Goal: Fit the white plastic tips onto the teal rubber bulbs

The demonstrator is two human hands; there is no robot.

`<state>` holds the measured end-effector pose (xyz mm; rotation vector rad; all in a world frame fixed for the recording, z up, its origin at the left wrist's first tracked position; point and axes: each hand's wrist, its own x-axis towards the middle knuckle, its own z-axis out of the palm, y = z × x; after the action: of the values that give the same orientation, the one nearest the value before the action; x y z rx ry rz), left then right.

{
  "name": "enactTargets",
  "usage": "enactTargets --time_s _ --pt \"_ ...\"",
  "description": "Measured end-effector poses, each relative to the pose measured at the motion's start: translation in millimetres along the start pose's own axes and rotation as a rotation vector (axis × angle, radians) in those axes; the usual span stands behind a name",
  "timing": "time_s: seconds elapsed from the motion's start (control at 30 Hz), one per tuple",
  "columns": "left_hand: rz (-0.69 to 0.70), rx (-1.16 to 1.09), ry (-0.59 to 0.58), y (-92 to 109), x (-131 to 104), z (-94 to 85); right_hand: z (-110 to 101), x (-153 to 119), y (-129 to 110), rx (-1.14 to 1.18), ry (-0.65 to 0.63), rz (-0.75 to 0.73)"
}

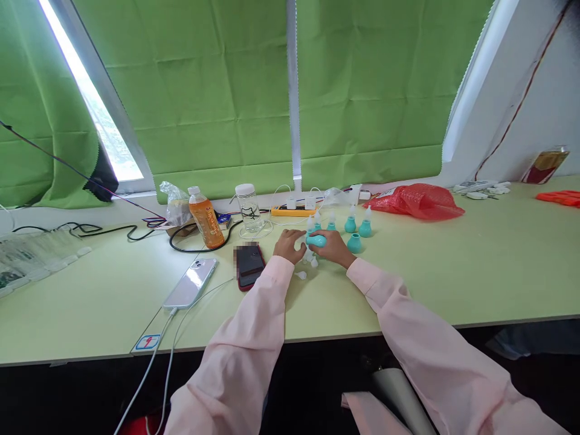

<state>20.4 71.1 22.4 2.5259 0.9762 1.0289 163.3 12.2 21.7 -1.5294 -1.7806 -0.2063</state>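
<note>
My right hand is closed around a teal squeeze bulb, held tilted on its side just above the table. My left hand is beside it on the left, thumb and fingers apart, fingertips close to the bulb; whether they touch it I cannot tell. Below the hands lie small white nozzle tips, one loose nozzle nearer me. Behind my hands stand several teal bulbs with pale pointed nozzles, such as this bulb. One teal bulb without a nozzle stands right of my right hand.
Left of my hands lie a dark phone and a silver phone with a cable. Behind stand an orange drink bottle, a clear jar and a yellow power strip. A red plastic bag lies back right.
</note>
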Motion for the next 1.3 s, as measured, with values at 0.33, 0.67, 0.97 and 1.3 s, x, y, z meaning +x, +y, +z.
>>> enactTargets --time_s 0.33,0.67,0.97,1.3 --pt "0.037 -0.02 0.047 -5 3 5.0 -1 -2 -1 -0.056 -0.004 -0.036" --pt "0.024 -0.088 0.122 -5 3 5.2 -1 -7 -5 -0.184 0.012 -0.1" --pt "-0.051 -0.184 0.117 -14 4 8.1 -6 -7 -4 -0.25 -0.018 -0.165" --pt "0.0 -0.129 -0.022 -25 7 14.1 -5 -8 -3 -0.273 -0.035 -0.165"
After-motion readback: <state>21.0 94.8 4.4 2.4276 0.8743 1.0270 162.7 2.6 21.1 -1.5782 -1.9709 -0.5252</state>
